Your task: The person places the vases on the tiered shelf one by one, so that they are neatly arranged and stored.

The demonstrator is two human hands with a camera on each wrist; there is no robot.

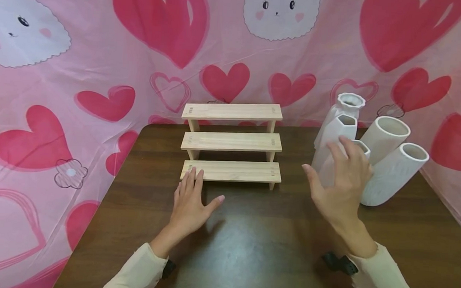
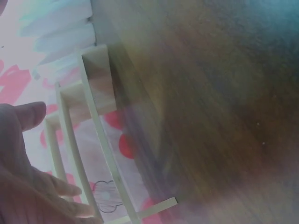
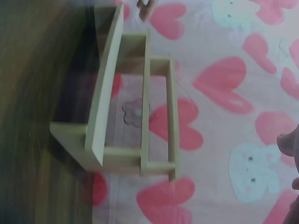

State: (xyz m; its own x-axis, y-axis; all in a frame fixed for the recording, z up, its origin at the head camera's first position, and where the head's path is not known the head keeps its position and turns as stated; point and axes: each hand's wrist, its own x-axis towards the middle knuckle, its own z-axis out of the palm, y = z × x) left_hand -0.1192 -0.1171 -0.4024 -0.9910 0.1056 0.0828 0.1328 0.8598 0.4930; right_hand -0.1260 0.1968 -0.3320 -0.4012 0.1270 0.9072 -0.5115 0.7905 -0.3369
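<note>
A three-tier wooden stand point(image 1: 234, 141) of pale planks stands on the table's far side. My left hand point(image 1: 192, 209) is at its lowest step point(image 1: 237, 172), fingers extended and thumb out to the side; whether the fingertips touch the plank I cannot tell. On the right, my right hand point(image 1: 342, 187) is spread in front of a group of white vases, holding nothing. It partly hides a faceted vase point(image 1: 334, 135) and a smaller one point(image 1: 363, 146). Behind is a ruffled-rim vase point(image 1: 350, 101); to the right are a round-mouthed vase point(image 1: 389, 129) and a textured vase point(image 1: 393, 177).
Everything stands on a dark brown wooden table point(image 1: 249, 248). A pink cloth point(image 1: 102, 69) printed with hearts and white faces hangs behind it and at both sides. The wooden stand also shows sideways in the right wrist view.
</note>
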